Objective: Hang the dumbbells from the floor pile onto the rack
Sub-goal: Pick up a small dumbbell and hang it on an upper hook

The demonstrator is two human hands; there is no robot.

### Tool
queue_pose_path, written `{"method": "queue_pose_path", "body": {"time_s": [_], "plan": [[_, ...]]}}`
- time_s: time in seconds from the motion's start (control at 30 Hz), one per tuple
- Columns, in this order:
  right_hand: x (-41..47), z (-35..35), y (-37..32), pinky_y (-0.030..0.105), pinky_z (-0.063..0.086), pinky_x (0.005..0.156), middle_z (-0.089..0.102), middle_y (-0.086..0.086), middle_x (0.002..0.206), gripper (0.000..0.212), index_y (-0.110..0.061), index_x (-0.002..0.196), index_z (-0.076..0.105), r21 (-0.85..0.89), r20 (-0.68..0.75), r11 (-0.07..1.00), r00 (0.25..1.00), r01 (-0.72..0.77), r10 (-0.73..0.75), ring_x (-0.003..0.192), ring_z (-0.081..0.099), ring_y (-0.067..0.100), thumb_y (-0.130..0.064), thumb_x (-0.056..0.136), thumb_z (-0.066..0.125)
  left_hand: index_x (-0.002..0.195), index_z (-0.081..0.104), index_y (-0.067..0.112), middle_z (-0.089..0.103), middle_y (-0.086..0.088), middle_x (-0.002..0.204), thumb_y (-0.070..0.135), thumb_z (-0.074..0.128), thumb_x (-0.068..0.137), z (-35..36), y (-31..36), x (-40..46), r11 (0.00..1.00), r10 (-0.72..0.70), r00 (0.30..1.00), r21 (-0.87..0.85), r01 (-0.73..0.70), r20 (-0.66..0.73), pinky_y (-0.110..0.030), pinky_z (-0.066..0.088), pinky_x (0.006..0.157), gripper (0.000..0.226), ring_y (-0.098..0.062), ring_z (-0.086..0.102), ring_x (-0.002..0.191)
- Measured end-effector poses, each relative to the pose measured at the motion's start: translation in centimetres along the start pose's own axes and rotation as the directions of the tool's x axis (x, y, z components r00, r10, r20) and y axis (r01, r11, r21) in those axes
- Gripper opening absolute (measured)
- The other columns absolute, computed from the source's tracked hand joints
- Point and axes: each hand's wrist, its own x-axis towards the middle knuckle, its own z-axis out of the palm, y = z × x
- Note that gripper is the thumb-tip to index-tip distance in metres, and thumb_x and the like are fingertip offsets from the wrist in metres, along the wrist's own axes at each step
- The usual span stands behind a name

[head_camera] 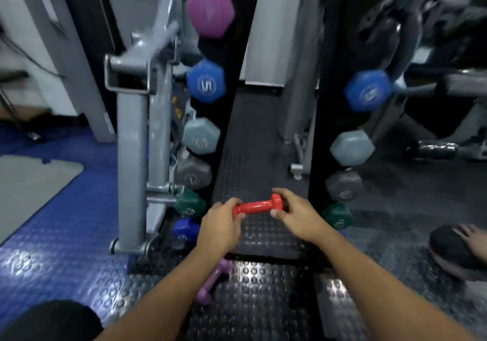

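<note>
A small red dumbbell point(257, 207) is held level between both hands, low in front of the rack point(320, 130). My left hand point(220, 226) grips its left end and my right hand point(295, 215) grips its right end. Dumbbell heads line the rack's two uprights: purple point(210, 8), blue point(206, 81), pale grey-blue point(201, 135), grey point(193, 176), green point(190, 203) and dark blue point(185, 230) on the left. On the right are blue point(367, 91), pale grey-blue point(351, 147), grey point(344, 185) and green point(337, 215). A pink dumbbell point(210, 284) lies on the floor under my left forearm.
A grey machine frame point(131, 143) stands left of the rack. Studded black mats point(263, 301) cover the floor, with blue flooring point(66, 222) and a grey mat point(29, 188) at left. Another person's foot and shoe point(459, 251) sit at the right edge. My knee point(50, 319) shows bottom left.
</note>
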Motion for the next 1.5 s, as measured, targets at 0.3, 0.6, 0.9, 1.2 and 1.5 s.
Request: {"method": "queue_pose_path", "body": {"time_s": [0.3,0.6,0.9,1.2,1.5], "plan": [[-3.7,-15.7,-10.3,0.038,0.056,0.093,0.072,0.002,0.112,0.045,-0.030,0.124,0.064,0.245,-0.305,0.911,0.918,0.333,-0.254,0.095,0.069,0.018,-0.014,0.086,0.083,0.135,0.059,0.039,0.052,0.006,0.094,0.043,0.055,0.102,-14.2,12.7,2.5,0.953,0.287,0.915,-0.012,-0.303,-0.283,-0.033,0.043,0.081,0.033,-0.019,0.058,0.088],[-6.4,-27.7,-16.9,0.034,0.061,0.084,0.069,0.015,0.120,0.047,-0.025,0.124,0.068,0.373,-0.468,0.780,0.828,0.502,-0.308,0.091,0.072,0.019,-0.012,0.083,0.086,0.141,0.059,0.022,0.068,-0.004,0.121,0.040,0.063,0.099,-22.4,24.4,8.4,0.856,0.302,0.790,-0.214,-0.471,-0.534,-0.041,0.050,0.099,0.046,-0.025,0.063,0.114],[-8.1,-34.8,-20.9,0.036,0.059,0.098,0.067,0.020,0.134,0.049,-0.005,0.140,0.060,0.712,-0.436,0.380,0.796,0.591,-0.421,0.116,0.067,0.033,-0.002,0.091,0.066,0.111,0.076,0.027,0.076,0.005,0.087,0.063,0.051,0.086,-26.9,34.4,15.3,0.663,0.246,0.807,-0.514,-0.545,-0.537,-0.045,0.059,0.087,0.050,-0.018,0.073,0.088],[-5.4,-35.0,-23.9,0.043,0.060,0.088,0.076,0.011,0.107,0.034,-0.025,0.118,0.068,0.286,-0.818,0.546,0.498,0.787,-0.289,0.100,0.073,0.030,-0.024,0.085,0.078,0.135,0.049,0.023,0.055,-0.001,0.129,0.055,0.074,0.088,-25.6,35.4,20.1,0.640,0.135,0.773,-0.542,-0.545,-0.620,-0.039,0.051,0.099,0.062,-0.019,0.058,0.117],[1.9,-38.7,-27.5,0.041,0.056,0.095,0.072,-0.007,0.104,0.032,-0.033,0.119,0.063,-0.064,-0.854,0.870,0.424,0.489,-0.302,0.097,0.069,0.014,-0.034,0.091,0.077,0.129,0.048,0.050,0.066,0.029,0.114,0.023,0.075,0.095,-25.7,33.8,22.9,0.419,0.523,0.831,-0.792,-0.443,-0.188,-0.014,0.052,0.093,0.051,0.008,0.066,0.109]]}}
